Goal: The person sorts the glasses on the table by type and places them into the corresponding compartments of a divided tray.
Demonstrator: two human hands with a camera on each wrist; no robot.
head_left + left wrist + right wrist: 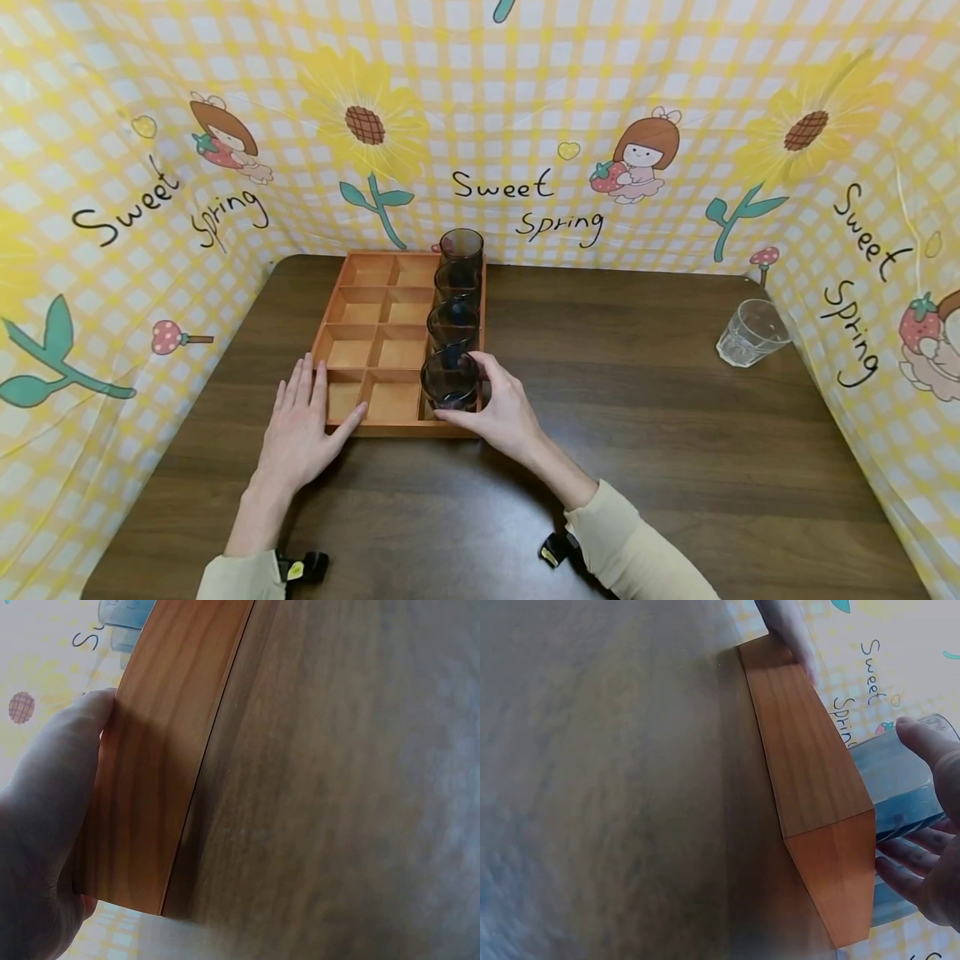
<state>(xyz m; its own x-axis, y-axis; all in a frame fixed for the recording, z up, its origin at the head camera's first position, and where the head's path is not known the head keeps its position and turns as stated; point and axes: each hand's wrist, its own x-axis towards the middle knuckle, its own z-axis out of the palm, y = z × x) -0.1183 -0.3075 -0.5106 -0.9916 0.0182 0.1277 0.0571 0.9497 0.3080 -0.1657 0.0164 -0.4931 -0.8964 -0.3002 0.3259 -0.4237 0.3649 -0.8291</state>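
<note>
A divided wooden tray point(399, 428) lies on the table, its right column filled by a row of dark tinted glasses point(453, 323). Thumb and fingers of my right hand point(510, 414) hold the nearest dark glass point(448, 379) from its right side, at the tray's front right corner. In the right wrist view this glass point(900, 780) rises above the tray wall, the thumb near its rim. My left hand point(300, 429) rests at the tray's front left corner, fingers straight along the left side and thumb over the front edge. The left and middle columns hold nothing.
A clear faceted glass point(752, 333) stands at the table's right side, tilted in this view. Yellow checked cloth point(510, 100) with printed flowers walls in the back and both sides. The dark wood table point(630, 367) extends right of the tray.
</note>
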